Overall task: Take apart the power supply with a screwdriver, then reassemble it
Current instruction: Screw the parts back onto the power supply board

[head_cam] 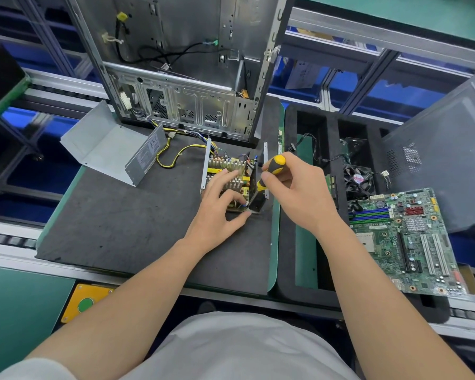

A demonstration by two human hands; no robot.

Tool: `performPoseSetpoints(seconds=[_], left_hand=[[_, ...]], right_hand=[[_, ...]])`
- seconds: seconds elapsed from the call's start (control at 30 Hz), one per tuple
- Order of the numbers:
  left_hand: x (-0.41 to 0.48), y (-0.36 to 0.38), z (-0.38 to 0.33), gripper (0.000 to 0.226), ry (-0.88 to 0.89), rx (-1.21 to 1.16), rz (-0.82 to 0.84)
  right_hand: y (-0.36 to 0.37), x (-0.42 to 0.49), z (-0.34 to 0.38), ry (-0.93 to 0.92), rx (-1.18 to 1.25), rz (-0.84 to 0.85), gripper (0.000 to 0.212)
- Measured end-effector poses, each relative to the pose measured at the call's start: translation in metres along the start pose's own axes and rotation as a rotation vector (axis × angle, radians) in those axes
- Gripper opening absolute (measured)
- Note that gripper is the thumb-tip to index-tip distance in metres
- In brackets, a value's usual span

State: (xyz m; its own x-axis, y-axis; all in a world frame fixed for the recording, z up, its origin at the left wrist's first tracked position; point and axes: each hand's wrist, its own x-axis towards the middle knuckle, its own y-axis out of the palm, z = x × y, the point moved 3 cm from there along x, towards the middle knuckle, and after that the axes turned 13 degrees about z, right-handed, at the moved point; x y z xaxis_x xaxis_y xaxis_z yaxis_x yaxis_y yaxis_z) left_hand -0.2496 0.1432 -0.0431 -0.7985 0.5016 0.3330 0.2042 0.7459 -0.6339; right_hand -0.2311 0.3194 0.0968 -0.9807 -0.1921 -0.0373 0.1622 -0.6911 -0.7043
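Observation:
The opened power supply [225, 167] lies on the black foam mat [126, 220], its yellow circuit board and metal heat sinks exposed. Its grey metal cover [107, 149] rests apart at the left, joined by yellow and black wires. My left hand [220, 207] lies on the board's near corner, fingers spread and pressing on it. My right hand [294, 187] grips a yellow-and-black screwdriver [270, 171], tilted down to the left. The tip points into the supply's near right corner and is hidden by my fingers and the black side wall.
An empty computer case [181, 64] stands upright behind the mat. A black foam tray [332, 149] at the right holds a fan [358, 181]. A green motherboard [406, 242] lies beyond it, next to a grey side panel [444, 160]. A yellow plate with a green button [85, 304] sits at the bench's front edge.

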Motion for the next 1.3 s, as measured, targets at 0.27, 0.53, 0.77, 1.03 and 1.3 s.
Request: performPoseSetpoints(seconds=[0.27,0.53,0.77,1.03,1.3], left_hand=[[0.0000,0.0013,0.0037,0.014,0.022,-0.027,-0.023],[0.0003,0.0008,0.0039,0.017,0.013,-0.029,-0.027],[0.0001,0.0012,0.0036,0.018,0.006,-0.026,-0.015],[-0.0001,0.0004,0.0037,0.016,0.006,-0.021,-0.007],[-0.0007,-0.0012,0.0005,0.027,-0.014,-0.005,0.007]], right_hand=[[-0.0038,-0.0007,0.0027,0.001,0.037,-0.004,0.005],[-0.0029,0.0004,0.0026,-0.013,0.027,-0.007,0.007],[-0.0024,0.0003,0.0026,-0.025,0.011,0.018,0.010],[-0.0017,0.0005,0.0043,-0.036,0.034,0.051,0.005],[-0.0004,-0.0002,0.0043,-0.019,0.013,0.047,0.006]])
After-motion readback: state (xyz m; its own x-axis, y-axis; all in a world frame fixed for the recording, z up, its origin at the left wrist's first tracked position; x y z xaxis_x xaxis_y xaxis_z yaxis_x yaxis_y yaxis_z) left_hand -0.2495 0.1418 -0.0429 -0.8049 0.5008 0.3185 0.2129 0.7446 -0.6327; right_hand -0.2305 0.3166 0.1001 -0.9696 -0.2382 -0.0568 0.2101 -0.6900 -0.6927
